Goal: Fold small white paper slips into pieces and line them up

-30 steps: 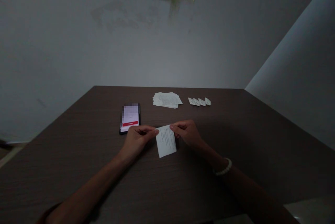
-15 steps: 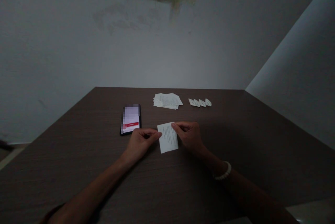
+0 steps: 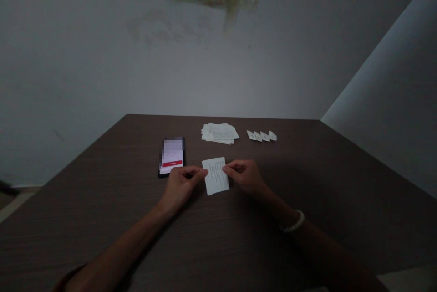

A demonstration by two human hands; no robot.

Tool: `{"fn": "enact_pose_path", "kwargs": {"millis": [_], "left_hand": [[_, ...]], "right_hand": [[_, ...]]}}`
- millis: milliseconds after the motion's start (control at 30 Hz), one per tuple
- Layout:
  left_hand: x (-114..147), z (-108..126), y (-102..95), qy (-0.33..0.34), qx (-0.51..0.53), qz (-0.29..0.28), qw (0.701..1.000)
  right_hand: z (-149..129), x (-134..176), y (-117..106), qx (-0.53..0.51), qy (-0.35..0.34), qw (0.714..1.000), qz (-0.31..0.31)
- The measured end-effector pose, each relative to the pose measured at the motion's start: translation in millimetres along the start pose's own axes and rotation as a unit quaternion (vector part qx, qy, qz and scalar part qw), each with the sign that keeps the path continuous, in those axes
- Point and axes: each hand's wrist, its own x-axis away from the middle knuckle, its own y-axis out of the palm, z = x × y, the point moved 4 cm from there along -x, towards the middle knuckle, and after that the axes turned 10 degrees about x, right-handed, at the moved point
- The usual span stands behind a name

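Observation:
Between my two hands is a small white slip of paper [image 3: 215, 177] with lines of printed text, too small to read. My left hand [image 3: 182, 185] pinches its left edge between thumb and fingers. On the opposite side, my right hand [image 3: 246, 176] is closed on the right edge near the top, thumb over the paper. The slip faces me, almost upright to the view and slightly tilted. Beyond it lies a stack of similar white papers [image 3: 220, 132], loosely fanned. A row of several small folded papers [image 3: 262, 136] sits to the right of that stack.
A phone [image 3: 172, 155] with a lit screen and a red bar lies left of the slip, just beyond my left hand. The dark brown table [image 3: 218, 242] ends at a grey wall [image 3: 218, 78] at the back. A white bead bracelet [image 3: 294, 222] circles my right wrist.
The slip has shifted slightly left and up, with both hands still on it. My right thumb has slid from its top corner a little down the right edge.

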Motion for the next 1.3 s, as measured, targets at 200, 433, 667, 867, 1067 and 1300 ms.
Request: {"fn": "enact_pose_path", "kwargs": {"millis": [200, 433, 667, 867, 1067, 1300], "left_hand": [[-0.1, 1.6, 1.5, -0.013, -0.018, 0.004, 1.000], [1.2, 2.1, 2.2, -0.021, -0.021, -0.015, 0.999], [1.8, -1.7, -1.0, -0.020, 0.002, 0.023, 1.000], [1.2, -2.8, -1.2, -0.039, 0.020, 0.030, 0.999], [0.5, -1.3, 2.1, -0.048, 0.014, 0.002, 0.999], [2.9, 0.1, 3.2, -0.047, -0.022, -0.010, 0.999]], "right_hand": [[-1.6, 2.3, -2.7, 0.039, -0.018, 0.997, 0.058], [-6.2, 1.7, -3.2, 0.033, -0.017, 0.997, 0.065], [-4.0, -0.3, -0.5, 0.001, 0.009, 1.000, 0.007], [-2.0, -0.4, 1.1, 0.006, 0.014, 1.000, 0.010], [-1.8, -0.2, -0.9, 0.021, 0.019, 0.999, 0.032], [0.8, -1.9, 0.8, 0.009, 0.033, 0.999, 0.009]]}}
